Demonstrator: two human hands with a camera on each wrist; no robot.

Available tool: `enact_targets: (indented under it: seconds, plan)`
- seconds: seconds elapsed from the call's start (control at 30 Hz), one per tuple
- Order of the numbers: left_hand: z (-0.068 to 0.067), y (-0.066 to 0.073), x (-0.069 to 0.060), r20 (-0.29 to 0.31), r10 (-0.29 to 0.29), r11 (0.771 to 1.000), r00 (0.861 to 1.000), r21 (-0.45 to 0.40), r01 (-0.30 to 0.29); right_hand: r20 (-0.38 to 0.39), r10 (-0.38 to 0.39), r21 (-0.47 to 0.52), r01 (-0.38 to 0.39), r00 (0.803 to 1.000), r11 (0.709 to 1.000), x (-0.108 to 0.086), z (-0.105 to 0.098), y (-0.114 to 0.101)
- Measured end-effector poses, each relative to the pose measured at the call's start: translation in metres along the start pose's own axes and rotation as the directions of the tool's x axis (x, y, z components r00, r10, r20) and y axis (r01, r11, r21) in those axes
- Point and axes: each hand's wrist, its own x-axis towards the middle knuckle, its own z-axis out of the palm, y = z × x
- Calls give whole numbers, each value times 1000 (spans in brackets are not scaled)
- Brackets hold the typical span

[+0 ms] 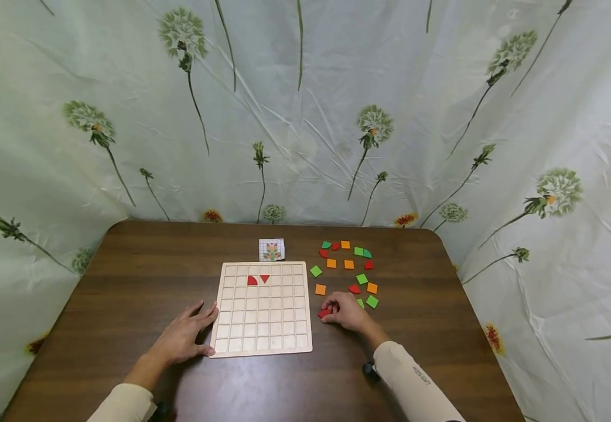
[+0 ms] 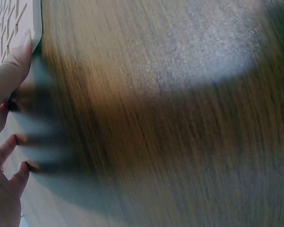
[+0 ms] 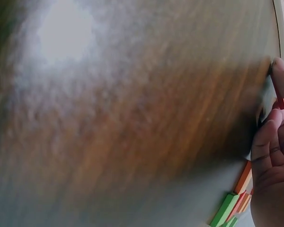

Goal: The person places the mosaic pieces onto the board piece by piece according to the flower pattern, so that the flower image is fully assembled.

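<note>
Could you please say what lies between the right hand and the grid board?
In the head view: the red piece the right hand pinches, then bare tabletop.

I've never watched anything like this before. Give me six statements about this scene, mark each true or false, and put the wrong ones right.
1. The right hand holds a red piece. True.
2. A red quarter-circle and a red triangle lie on the board. True.
3. The left hand holds a green piece. False: it rests at the board's left edge.
4. Only orange squares lie to the right of the board. False: green squares lie there too.
5. The small card lies in the middle of the board. False: it lies beyond the board's far edge.
6. A flower-patterned cloth hangs behind the table. True.
</note>
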Motion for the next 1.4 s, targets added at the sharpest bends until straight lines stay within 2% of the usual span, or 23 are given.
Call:
enact_targets:
  seconds: [0.3, 0.63, 0.77, 0.93, 1.17, 1.4]
  plan:
    - [-2, 2, 1, 32, -28, 999, 999, -18, 28, -7, 63, 97, -62, 998, 993, -3, 4, 3]
    - [-4, 0, 1, 39, -53, 999, 998, -6, 53, -31, 21, 115, -17, 999, 993, 1, 0, -3]
    - [-4, 1, 1, 31, -35, 999, 999, 0, 35, -56, -1, 126, 8, 998, 992, 0, 2, -6]
    - [-3, 1, 0, 9, 4, 1000, 1000, 3, -4, -100, -21, 193, 40, 995, 980, 5, 3, -9]
    - [-3, 1, 1, -17, 52, 999, 999, 3, -52, -195, -43, 219, 86, 980, 972, 16, -1, -13]
    - [-4, 1, -1, -15, 36, 999, 999, -1, -36, -206, 58, 224, -10, 977, 974, 31, -3, -25]
